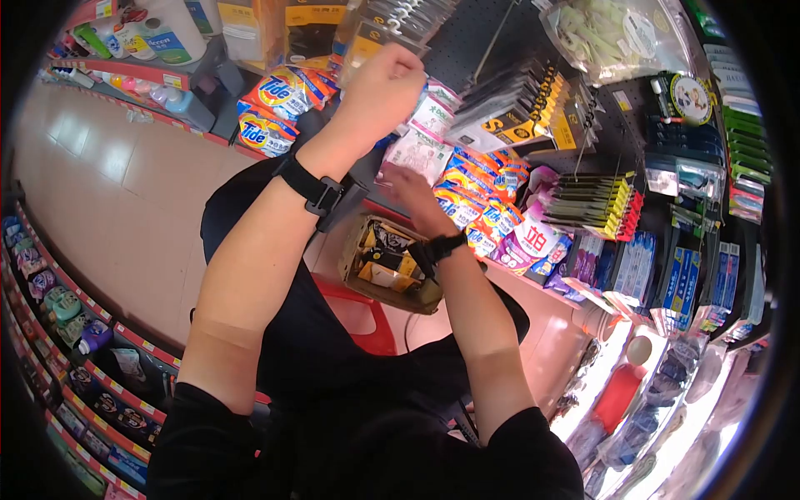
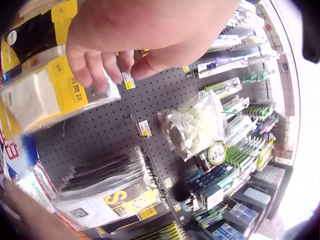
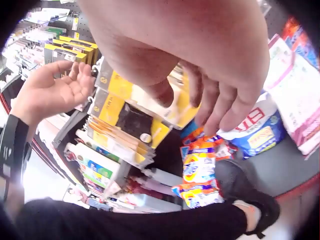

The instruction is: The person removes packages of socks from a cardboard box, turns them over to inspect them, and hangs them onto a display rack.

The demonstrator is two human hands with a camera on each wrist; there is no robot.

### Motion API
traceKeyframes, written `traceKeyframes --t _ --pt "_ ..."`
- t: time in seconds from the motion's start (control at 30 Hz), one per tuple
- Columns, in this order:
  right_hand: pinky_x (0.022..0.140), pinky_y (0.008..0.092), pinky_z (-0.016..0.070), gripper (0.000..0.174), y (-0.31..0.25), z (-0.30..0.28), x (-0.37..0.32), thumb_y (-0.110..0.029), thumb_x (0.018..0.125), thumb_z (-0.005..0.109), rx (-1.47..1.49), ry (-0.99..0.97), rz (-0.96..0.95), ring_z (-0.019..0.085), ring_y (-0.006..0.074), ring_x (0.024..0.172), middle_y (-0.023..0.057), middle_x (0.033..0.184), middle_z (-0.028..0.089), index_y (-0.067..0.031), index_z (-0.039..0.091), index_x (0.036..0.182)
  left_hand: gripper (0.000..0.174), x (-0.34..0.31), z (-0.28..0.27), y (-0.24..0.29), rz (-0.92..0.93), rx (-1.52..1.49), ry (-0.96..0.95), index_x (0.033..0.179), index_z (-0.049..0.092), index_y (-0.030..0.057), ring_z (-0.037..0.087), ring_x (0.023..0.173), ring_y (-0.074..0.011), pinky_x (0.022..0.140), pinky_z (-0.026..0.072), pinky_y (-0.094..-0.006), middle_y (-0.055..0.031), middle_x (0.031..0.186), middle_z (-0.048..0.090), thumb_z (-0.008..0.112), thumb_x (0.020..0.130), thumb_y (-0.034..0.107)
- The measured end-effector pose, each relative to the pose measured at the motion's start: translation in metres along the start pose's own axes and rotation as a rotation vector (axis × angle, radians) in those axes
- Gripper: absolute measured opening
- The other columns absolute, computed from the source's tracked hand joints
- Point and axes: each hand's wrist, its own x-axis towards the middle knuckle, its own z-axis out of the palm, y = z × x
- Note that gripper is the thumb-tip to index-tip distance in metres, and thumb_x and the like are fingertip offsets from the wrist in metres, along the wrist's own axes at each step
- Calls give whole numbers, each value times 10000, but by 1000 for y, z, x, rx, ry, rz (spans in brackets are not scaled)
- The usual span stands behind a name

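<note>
- The yellow-panelled sock packet [image 2: 42, 97] hung near the top of the pegboard [image 2: 95, 130], close to the person's left hand [image 1: 383, 87].
- The left hand was raised, palm empty, its grip fairly narrow with the fingers loosely bent; whether the fingertips touched the packet, I could not tell.
- Another packet, with a black window [image 3: 135, 122], hung beside it.
- The right hand [image 1: 414, 198] was lower, near the pink-and-white packets [image 1: 419, 156], its grip loosely open, fingers apart, holding nothing.
- Orange Tide detergent bags [image 1: 279, 92] lay on the shelf at both sides of those packets.
- Further along the pegboard hung a row of clear packets marked with a yellow S [image 2: 107, 192] and a large clear bag of pale items [image 2: 197, 125].
- Below the hands stood an open carton [image 1: 392, 262] of mixed packets, beside a red plastic stool [image 1: 367, 321].
</note>
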Motion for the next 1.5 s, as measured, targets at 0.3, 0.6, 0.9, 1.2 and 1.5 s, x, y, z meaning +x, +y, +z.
traceKeyframes --t 0.3,0.6,0.9,1.2,1.5 --pt "906 397 538 385 259 -40 -104 -335 916 630 -750 -54 149 699 341 1017 218 1040 724 -18 723 1114 352 -38 23 -31 8 1239 -951 1166 657 45 680 1052 -365 872 548 -487 -183 1117 713 597 922 291" --pt "911 424 529 371 318 -15 -134 -348 895 627 -597 -32 294 679 367 1035 213 1073 717 -40 736 1071 403 -41 66 -36 151 1202 -904 1250 606 55 645 1072 -389 920 516 -466 -210 1129 676 620 936 305" --pt "911 426 533 368 330 -24 -109 -347 908 619 -318 66 447 684 359 1031 191 1098 725 -60 739 1105 376 -44 103 -39 113 1263 -996 1255 604 65 641 1061 -392 904 515 -471 -203 1103 672 622 961 298" --pt "909 457 531 380 383 -60 -83 -353 940 557 -468 52 332 676 386 1017 198 1082 721 -50 739 1081 382 -45 124 -49 111 1306 -1073 1280 582 57 628 1058 -411 906 500 -482 -192 1151 658 623 965 270" --pt "1063 473 479 442 461 -103 -49 -263 932 539 -611 52 671 613 381 1233 252 1329 625 25 676 1239 348 -50 158 -60 174 1360 -1167 1233 583 47 637 948 -373 842 502 -465 -162 1010 642 662 931 200"
